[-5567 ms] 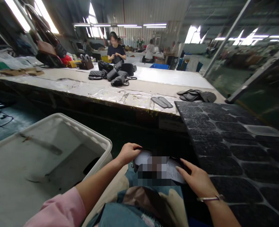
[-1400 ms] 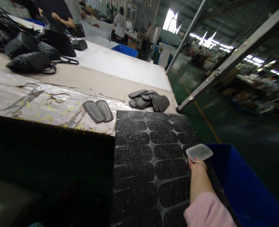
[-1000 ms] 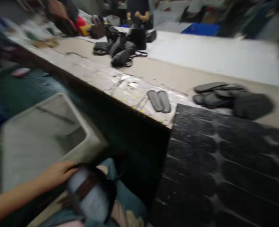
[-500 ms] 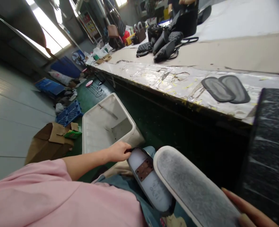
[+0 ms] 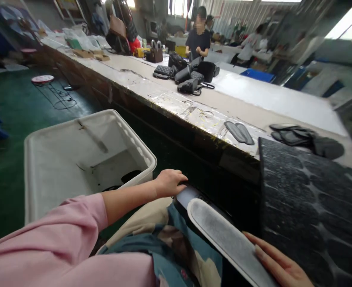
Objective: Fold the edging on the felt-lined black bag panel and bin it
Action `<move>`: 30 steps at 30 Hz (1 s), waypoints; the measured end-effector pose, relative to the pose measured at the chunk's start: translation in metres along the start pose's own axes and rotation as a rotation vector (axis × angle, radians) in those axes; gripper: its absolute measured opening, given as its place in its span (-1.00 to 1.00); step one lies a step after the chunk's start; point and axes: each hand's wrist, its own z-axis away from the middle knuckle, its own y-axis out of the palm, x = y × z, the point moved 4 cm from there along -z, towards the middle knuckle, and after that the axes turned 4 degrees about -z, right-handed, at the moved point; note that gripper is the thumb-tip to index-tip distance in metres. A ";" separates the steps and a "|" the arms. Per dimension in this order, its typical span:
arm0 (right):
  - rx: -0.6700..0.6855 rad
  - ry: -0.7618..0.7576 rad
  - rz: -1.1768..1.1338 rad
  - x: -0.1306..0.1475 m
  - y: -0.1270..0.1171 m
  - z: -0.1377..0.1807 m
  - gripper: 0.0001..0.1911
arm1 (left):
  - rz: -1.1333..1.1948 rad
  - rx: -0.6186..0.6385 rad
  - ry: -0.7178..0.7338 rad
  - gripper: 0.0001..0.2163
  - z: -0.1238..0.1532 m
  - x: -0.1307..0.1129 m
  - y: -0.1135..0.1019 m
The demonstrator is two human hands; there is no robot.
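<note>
Carefully, I work two pieces: the left hand point(image 5: 170, 184) pinches the far end of a black-rimmed oval piece with a pale face point(image 5: 185, 197), while the right hand point(image 5: 279, 263) grasps a long grey oval panel edged in white point(image 5: 223, 231). The panel overlaps the piece in view, right of a white plastic bin point(image 5: 53, 159); I cannot tell whether they touch. Light edge grips, I judge, best prevent bending or smudging.

Long worktop point(image 5: 223, 101), pale, worn front edge: black bags point(image 5: 183, 75) heaped mid, brown handbag point(image 5: 156, 52) behind, two grey ovals point(image 5: 235, 131) near edge, dark-grey pieces point(image 5: 298, 136) piled right.
</note>
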 end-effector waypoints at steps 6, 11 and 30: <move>-0.112 -0.049 -0.111 0.016 0.026 0.015 -0.52 | 0.143 -0.053 0.025 -0.81 -0.012 0.001 0.005; -0.168 -0.106 -0.046 0.024 0.036 0.001 -0.56 | 0.317 -0.074 -0.017 -0.80 -0.011 0.011 0.009; -0.151 -0.135 0.300 0.023 0.017 -0.033 -0.49 | 1.306 -0.177 -0.166 -0.56 0.030 0.024 0.074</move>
